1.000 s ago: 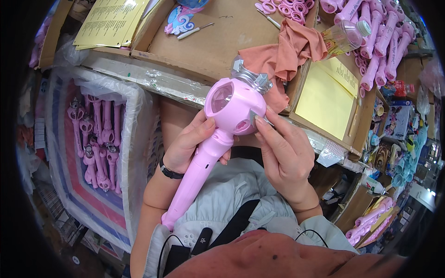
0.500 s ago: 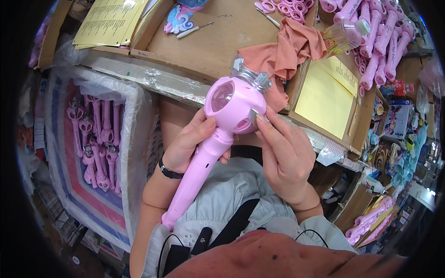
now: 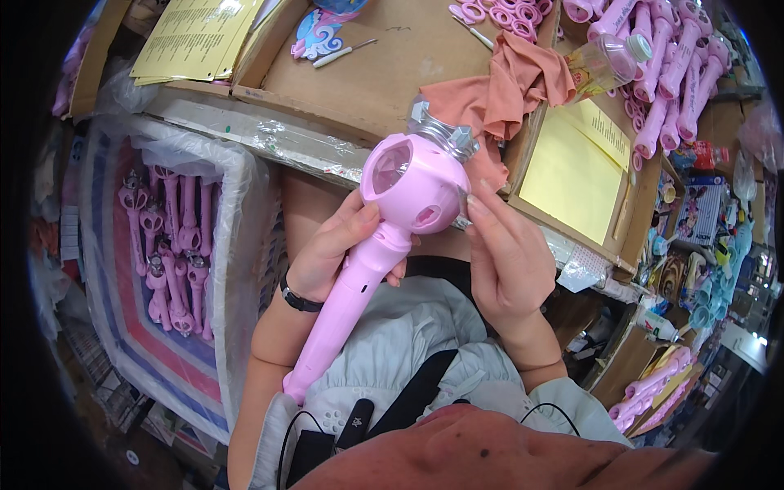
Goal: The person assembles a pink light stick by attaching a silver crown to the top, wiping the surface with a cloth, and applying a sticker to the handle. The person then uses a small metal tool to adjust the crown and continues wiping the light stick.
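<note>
While the pink toy wand [image 3: 384,245] is held just near of the tabletop [image 3: 359,82] edge, its neck is clasped by the left hand [image 3: 331,253]; the right hand [image 3: 506,261] presses fingertips against the head's right side. Steady support is judged best; room stays tight beside the orange cloth [image 3: 506,86].

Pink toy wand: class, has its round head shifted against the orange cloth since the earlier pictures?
No. The pink toy wand keeps its round head just below the orange cloth.
</note>
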Motion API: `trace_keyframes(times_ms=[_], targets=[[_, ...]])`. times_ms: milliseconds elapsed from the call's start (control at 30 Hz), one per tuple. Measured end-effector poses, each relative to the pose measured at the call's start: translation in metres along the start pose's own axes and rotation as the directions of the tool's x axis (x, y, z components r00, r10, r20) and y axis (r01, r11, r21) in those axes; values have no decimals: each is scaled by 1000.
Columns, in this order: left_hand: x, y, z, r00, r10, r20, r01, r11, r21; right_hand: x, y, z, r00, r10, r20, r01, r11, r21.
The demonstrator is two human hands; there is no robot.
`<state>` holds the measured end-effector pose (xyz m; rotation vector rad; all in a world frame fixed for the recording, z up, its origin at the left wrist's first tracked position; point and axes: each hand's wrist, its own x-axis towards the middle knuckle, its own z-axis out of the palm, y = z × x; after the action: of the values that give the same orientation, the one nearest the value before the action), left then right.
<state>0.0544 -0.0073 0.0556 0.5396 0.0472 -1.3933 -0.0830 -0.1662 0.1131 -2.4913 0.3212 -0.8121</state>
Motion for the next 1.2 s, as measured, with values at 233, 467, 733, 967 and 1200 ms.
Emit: trace_keyframes(times_ms=[233, 467, 733, 967, 1200], targets=[[0, 0, 1, 1000, -1, -11, 1, 1000, -3, 2, 5, 0, 974, 226, -34, -213, 951, 224], [-1, 0, 2, 1000, 11, -9, -11, 1000, 1, 13, 9, 9, 996, -75, -57, 73, 996, -42], [0, -1, 0, 1000, 16, 10, -16, 1000, -8, 17, -1, 7, 999, -27, -17, 26, 996, -81], [0, -2, 1, 1000, 15, -2, -15, 1000, -23, 16, 2, 7, 995, -96, -21, 93, 988, -127], [0, -2, 1, 1000, 15, -6, -16, 999, -29, 14, 14, 11, 986, -161, -53, 156, 984, -82]])
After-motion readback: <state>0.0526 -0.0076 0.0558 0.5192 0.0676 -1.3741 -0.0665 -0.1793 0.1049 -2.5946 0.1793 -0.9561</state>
